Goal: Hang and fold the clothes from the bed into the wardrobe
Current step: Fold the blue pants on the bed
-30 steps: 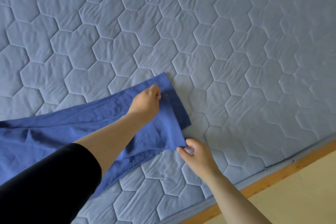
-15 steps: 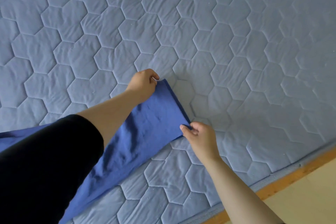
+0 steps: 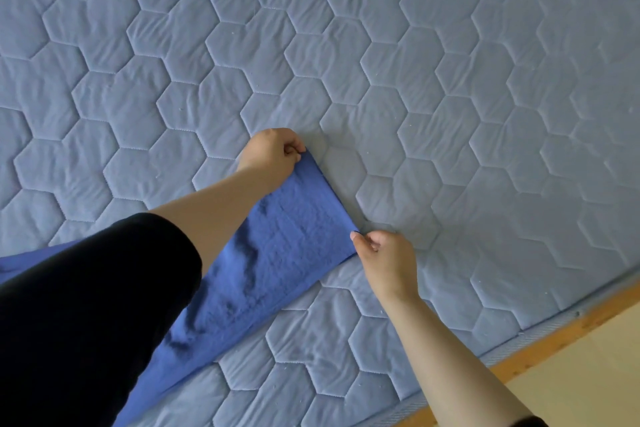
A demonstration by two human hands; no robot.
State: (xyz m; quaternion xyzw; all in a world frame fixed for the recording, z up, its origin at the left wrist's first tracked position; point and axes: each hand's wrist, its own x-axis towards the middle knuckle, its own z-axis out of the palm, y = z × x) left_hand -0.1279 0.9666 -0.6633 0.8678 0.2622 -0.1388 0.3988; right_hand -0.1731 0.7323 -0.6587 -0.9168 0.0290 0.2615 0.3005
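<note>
A dark blue garment [image 3: 277, 253] lies flat on the bed as a long folded strip running from lower left up to the middle. My left hand [image 3: 273, 154] pinches its far corner, fingers curled over the cloth. My right hand [image 3: 384, 256] pinches the near corner of the same end edge with thumb and fingers. That end edge is stretched straight between both hands. My left arm, in a black sleeve [image 3: 86, 315], hides much of the garment's lower left part.
The bed is covered by a pale blue quilt [image 3: 450, 80] stitched in hexagons, filling most of the view. Its piped edge and a wooden bed frame [image 3: 554, 333] run along the lower right, with light floor [image 3: 588, 374] beyond.
The garment has been folded narrower. My left hand went from the middle of the cloth to its far corner, and my right hand moved up along with the near corner.
</note>
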